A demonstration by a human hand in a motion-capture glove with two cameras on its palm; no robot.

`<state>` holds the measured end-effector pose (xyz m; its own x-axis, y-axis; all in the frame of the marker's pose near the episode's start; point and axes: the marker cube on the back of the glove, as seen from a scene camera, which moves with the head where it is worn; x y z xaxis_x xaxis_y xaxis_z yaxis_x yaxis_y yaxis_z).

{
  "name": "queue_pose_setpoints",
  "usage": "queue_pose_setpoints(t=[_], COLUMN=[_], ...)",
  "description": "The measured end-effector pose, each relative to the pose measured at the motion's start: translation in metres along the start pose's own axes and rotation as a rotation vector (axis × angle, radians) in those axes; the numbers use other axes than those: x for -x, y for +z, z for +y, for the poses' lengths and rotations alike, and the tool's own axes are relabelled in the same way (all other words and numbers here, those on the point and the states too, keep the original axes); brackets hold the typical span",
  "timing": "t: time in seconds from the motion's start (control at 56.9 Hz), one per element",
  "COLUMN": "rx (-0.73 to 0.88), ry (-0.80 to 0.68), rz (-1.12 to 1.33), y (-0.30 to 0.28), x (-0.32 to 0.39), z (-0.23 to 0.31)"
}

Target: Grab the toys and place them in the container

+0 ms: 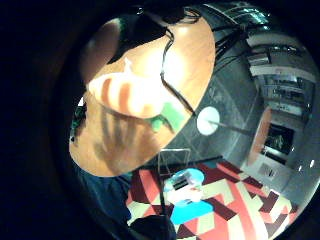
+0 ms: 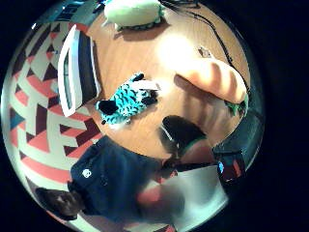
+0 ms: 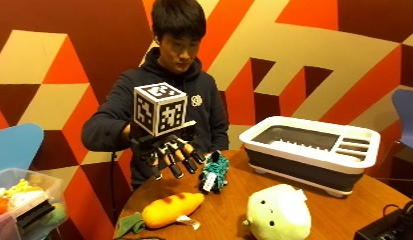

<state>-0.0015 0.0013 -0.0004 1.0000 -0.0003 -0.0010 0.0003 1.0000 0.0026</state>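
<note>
- Fingers: recorded as spread and pointing down, nothing held, on the gloved right hand raised above the near part of the table.
- Carrot toy: an orange striped plush with a green top, lying on the table below the hand, apart from it.
- Teal striped toy: standing just beside the fingertips, between the hand and the container; contact was not discernible.
- Pale green round toy: resting on the table nearer the camera, well apart from the hand.
- Container: a white-rimmed grey tub on the far right of the table; no toy was seen in it.
- Step judged: the approach to a first toy; no toy had yet been lifted.
- Next move judged: the hand to be lowered onto the carrot toy or the teal toy, and the fingers curled round it before carriage to the container.
- Views compared: the hand's shadow on the table beside the carrot toy was shown only by the little-finger palm view; the teal striped toy near the container was shown by the thumb-side view; the fingers themselves were shown only by the outside view.
</note>
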Motion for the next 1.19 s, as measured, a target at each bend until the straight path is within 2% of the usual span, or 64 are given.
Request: queue_pose_setpoints(t=[0.246,0.597,0.808,0.948,1.194], rx=[0.011,0.014,-0.13,-0.176,-0.266], ry=[0.017,0.036,0.005,-0.049,-0.108], rz=[-0.012,-0.054,-0.058,-0.044,-0.102], y=[0.009,0.078,0.099,0.086,-0.006], x=[-0.005,-0.025,-0.026,-0.014,0.025], z=[-0.01,-0.045,-0.059,-0.059,-0.046])
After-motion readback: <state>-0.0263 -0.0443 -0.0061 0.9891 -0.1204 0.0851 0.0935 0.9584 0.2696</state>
